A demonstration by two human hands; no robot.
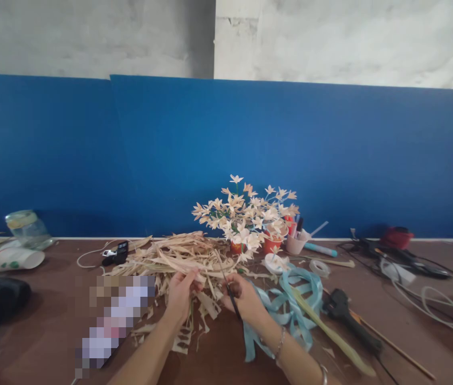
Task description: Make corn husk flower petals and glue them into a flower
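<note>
My left hand (pixel 183 294) is closed, pinching a pale dried husk strip (pixel 199 276) between thumb and fingers, over a heap of similar strips. In my right hand (pixel 244 300) is a pair of scissors (pixel 232 299), its dark handles in the fingers and its blades pointing up and away, just right of the held strip. Whether the blades touch the strip, I cannot tell. The heap of dried husk strips (pixel 170 251) spreads behind and beneath both hands, with cut scraps (pixel 181 342) on the table in front.
Pale handmade flowers (pixel 246 211) stand in red pots behind the heap. Light-blue ribbon (pixel 304 283), a tape roll (pixel 319 268), a black glue gun (pixel 352 321) and a thin stick (pixel 398 347) lie right. Left are a paper cup (pixel 18 259) and glass jar (pixel 30 230).
</note>
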